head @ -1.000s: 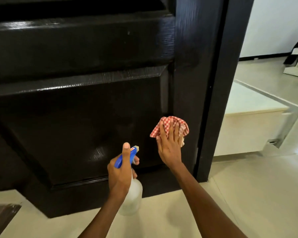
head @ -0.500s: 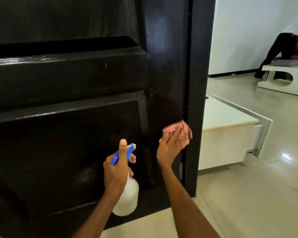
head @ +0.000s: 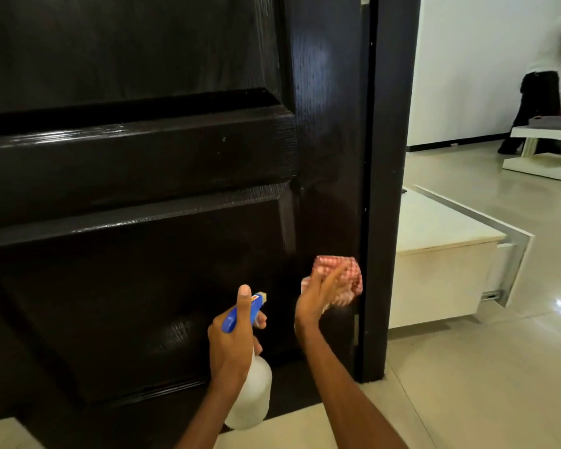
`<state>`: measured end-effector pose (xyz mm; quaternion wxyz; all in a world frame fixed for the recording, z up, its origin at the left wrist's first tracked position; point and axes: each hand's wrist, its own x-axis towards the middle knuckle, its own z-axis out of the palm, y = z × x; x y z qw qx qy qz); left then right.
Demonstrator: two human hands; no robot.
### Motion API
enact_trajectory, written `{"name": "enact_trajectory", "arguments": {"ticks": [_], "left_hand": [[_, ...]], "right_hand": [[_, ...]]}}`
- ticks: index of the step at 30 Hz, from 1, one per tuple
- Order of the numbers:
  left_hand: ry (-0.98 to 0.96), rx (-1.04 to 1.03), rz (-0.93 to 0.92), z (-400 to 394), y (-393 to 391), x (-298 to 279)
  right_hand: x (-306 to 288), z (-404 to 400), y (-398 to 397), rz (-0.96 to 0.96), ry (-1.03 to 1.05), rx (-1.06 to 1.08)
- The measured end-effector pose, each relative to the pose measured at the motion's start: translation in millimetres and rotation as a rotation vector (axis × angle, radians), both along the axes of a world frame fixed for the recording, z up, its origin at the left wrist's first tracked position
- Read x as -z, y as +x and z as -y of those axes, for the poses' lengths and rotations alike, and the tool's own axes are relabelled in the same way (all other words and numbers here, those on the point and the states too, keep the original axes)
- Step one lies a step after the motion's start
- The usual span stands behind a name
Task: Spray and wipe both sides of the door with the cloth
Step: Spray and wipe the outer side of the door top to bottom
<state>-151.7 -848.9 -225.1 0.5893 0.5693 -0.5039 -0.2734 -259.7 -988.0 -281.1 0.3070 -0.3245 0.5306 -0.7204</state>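
A glossy black panelled door [head: 149,157] fills the left and middle of the view. My right hand [head: 318,298] presses a red-and-white checked cloth [head: 347,273] against the door's right stile, low down near its edge. My left hand [head: 232,338] grips a white spray bottle [head: 251,396] with a blue trigger head, thumb up along the head, nozzle facing the lower panel. The bottle hangs just in front of the door.
The black door frame [head: 389,189] stands right of the cloth. Beyond it are a low white cabinet [head: 434,264] with an open drawer, a glossy tiled floor [head: 467,384], a white bench [head: 544,157] and a person [head: 544,82] at the far right.
The view has lifted, showing more of the upper door. My right hand has slid the cloth from the lower panel's corner to the door's right edge. The left hand keeps the bottle.
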Motion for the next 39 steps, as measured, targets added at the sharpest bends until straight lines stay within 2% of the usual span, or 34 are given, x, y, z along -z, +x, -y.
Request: {"name": "enact_trajectory", "arguments": {"ticks": [4,6,8,10,13,17,20,22,27,29,31,34,39], "left_hand": [[-0.053,-0.020,-0.006,4,5,-21],[-0.080,-0.016,-0.002,6,6,-34],[-0.103,-0.016,0.003,9,4,-46],[-0.118,-0.014,0.006,10,3,-54],[-0.123,-0.002,-0.003,8,3,-58],[-0.105,0.014,-0.020,0,5,-51],[-0.094,0.031,-0.026,-5,6,-55],[-0.102,0.040,-0.026,-4,5,-67],[-0.131,0.059,-0.037,2,2,-93],[-0.140,0.067,-0.051,4,-1,-98],[-0.148,0.068,-0.070,5,-3,-100],[-0.151,0.068,-0.081,5,-3,-97],[-0.154,0.105,-0.063,4,16,-73]], "right_hand": [[-91,21,-2,-0.319,-0.175,0.001],[-138,30,-2,-0.548,-0.247,0.058],[-163,37,-6,-0.736,-0.295,0.140],[-165,42,-17,-0.815,-0.283,0.204],[-129,42,-35,-0.767,-0.190,0.235],[-67,31,-38,-0.482,-0.002,0.207],[-69,27,-33,-0.363,0.069,0.171],[-95,28,-31,-0.416,0.019,0.139],[-202,44,-45,-0.792,-0.230,0.162],[-237,51,-61,-0.847,-0.240,0.213],[-247,54,-69,-0.863,-0.216,0.253],[-218,51,-64,-0.767,-0.179,0.262],[-106,33,-43,-0.517,-0.039,0.224]]}}
